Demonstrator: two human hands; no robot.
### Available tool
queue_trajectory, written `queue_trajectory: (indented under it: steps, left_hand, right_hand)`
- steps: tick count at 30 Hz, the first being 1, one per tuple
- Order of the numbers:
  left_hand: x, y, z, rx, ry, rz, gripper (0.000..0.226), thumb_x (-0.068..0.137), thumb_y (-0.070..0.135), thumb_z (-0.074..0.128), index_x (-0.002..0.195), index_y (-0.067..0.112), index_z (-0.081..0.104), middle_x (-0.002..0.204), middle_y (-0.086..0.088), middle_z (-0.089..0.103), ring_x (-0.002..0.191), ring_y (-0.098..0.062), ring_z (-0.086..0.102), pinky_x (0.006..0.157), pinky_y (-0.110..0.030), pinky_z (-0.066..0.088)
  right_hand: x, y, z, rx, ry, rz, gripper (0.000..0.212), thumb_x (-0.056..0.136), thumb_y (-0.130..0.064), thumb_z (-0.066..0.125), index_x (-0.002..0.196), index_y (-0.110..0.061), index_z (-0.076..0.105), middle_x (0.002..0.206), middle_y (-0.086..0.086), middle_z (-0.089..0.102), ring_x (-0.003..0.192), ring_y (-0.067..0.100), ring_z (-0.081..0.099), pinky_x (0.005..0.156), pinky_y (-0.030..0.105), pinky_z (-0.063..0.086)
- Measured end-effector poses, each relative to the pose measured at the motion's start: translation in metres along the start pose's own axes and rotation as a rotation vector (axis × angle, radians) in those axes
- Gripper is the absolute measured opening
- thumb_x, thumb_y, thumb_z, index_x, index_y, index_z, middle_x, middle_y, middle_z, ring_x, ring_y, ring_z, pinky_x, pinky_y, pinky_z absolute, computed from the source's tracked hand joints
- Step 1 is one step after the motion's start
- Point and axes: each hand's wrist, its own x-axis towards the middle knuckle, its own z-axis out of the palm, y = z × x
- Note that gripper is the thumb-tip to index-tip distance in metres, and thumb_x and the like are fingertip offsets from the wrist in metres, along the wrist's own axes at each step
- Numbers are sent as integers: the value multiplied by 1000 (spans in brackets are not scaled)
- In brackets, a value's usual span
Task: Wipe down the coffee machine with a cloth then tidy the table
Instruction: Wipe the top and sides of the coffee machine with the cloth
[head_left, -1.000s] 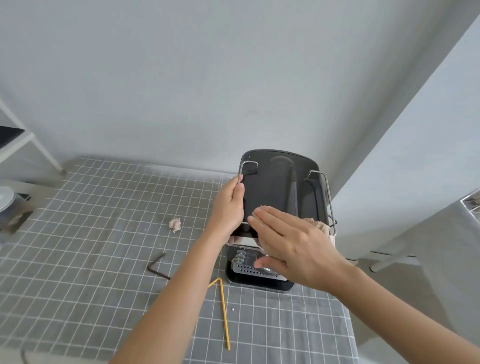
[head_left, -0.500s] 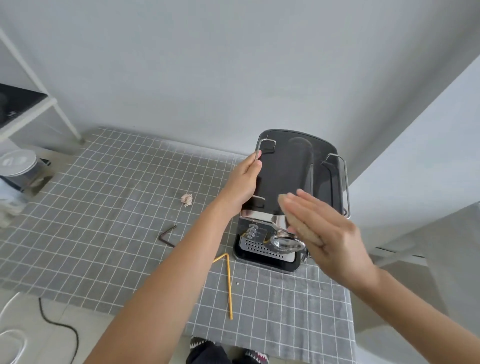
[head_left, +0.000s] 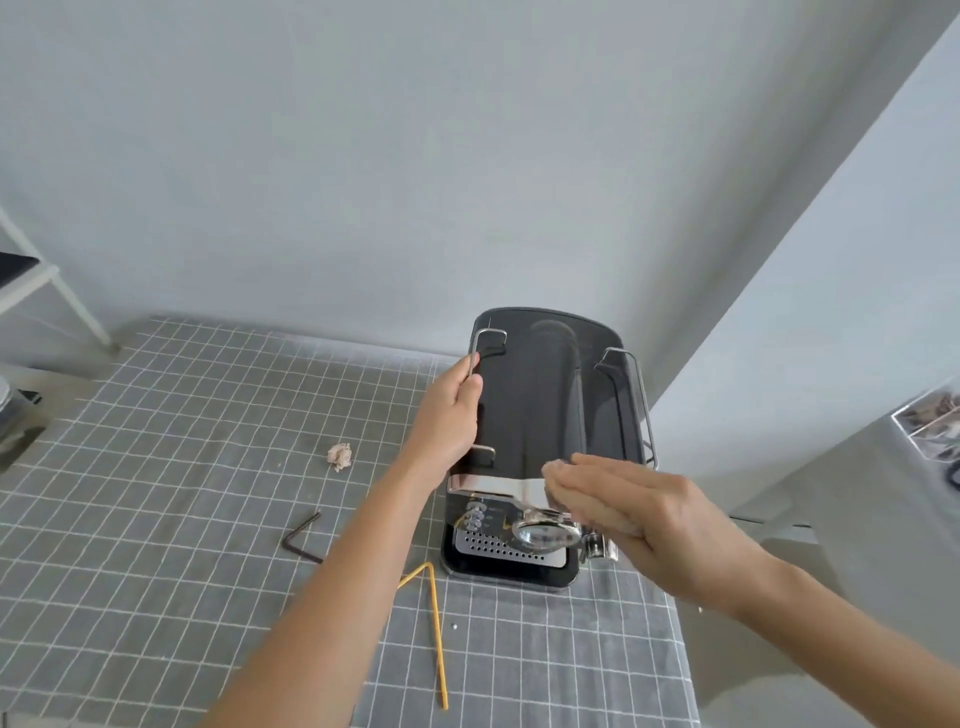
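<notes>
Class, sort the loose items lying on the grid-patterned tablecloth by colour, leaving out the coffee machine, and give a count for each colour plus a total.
Dark: 1, the bent hex key
Yellow: 1, the bent straw
Pale pinkish: 1, the crumpled paper scrap
Total: 3

left hand (head_left: 451, 415) curled, gripping at upper left, forearm stretched forward; right hand (head_left: 660, 525) flat, fingers (head_left: 587, 480) straight and together, pointing left, palm down
</notes>
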Motion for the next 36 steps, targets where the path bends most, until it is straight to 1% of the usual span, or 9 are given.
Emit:
queue_trajectory:
  steps: [3, 5, 8, 11, 14, 19, 24, 30, 36]
  left_hand:
    - [1, 0, 3, -25, 22, 5, 42, 103, 19, 33, 144, 17, 39, 149, 7, 40, 133, -2, 34, 107, -17, 20]
    - [1, 0, 4, -57, 22, -3, 41, 103, 19, 33, 143, 21, 41, 146, 10, 42, 126, 4, 34, 106, -16, 22]
    - [-1, -2, 4, -57, 6, -17, 41, 103, 25, 31, 144, 26, 40, 147, 14, 40, 130, 3, 34, 108, -18, 22]
    - [-2, -3, 3, -26, 6, 8, 43, 103, 30, 29, 145, 27, 39, 149, 13, 40, 134, 2, 34, 111, -21, 24]
    - [-2, -4, 2, -34, 11, 0, 43, 103, 32, 29, 145, 27, 38, 149, 13, 39, 135, 2, 34, 114, -23, 24]
    - [-2, -7, 2, 32, 13, -16, 45, 103, 35, 29, 147, 25, 34, 153, 11, 34, 139, -2, 29, 119, -33, 20]
    - [-1, -5, 4, 32, 1, 1, 43, 103, 32, 29, 145, 25, 37, 150, 13, 38, 134, 2, 31, 115, -25, 22]
    - [-4, -3, 3, 24, -3, -11, 43, 103, 34, 29, 145, 28, 37, 148, 17, 38, 134, 5, 30, 112, -20, 22]
    - [-3, -5, 6, 56, 59, -31, 41, 103, 34, 29, 142, 27, 42, 145, 16, 43, 137, -5, 35, 119, -45, 20]
  right_hand:
    - [30, 20, -41, 16, 322, 196, 20, 98, -25, 54, 115, -20, 64, 95, -33, 67, 82, -13, 65, 81, -2, 43]
    - [67, 38, -52, 13, 449, 351, 20, 97, -26, 58, 114, -21, 67, 84, -31, 67, 69, -17, 62, 71, 2, 46]
    - [117, 55, -21, -60, 111, 454, 27, 99, -26, 54, 122, -14, 62, 112, 5, 68, 103, 24, 65, 92, 32, 48]
    - [133, 52, 25, -299, -218, 346, 41, 103, -33, 43, 138, -12, 47, 145, 1, 47, 137, 23, 38, 112, 38, 32]
    - [122, 48, 29, -314, -260, 214, 48, 104, -35, 42, 148, -15, 39, 157, -2, 35, 148, 17, 25, 120, 35, 17]
    - [68, 31, 17, -125, -266, -10, 46, 101, -39, 47, 142, -21, 51, 150, -8, 47, 143, 13, 36, 119, 35, 30]
    - [93, 50, 15, -117, -109, 266, 41, 103, -38, 44, 141, -27, 50, 149, -13, 47, 147, 19, 31, 118, 41, 31]
    - [175, 96, 19, -321, -213, 640, 43, 103, -41, 24, 127, -12, 45, 132, 15, 50, 141, 40, 27, 113, 49, 29]
    - [118, 41, 38, -295, -14, 768, 59, 103, -34, 24, 146, 7, 21, 149, 22, 35, 143, 35, 25, 118, 44, 23]
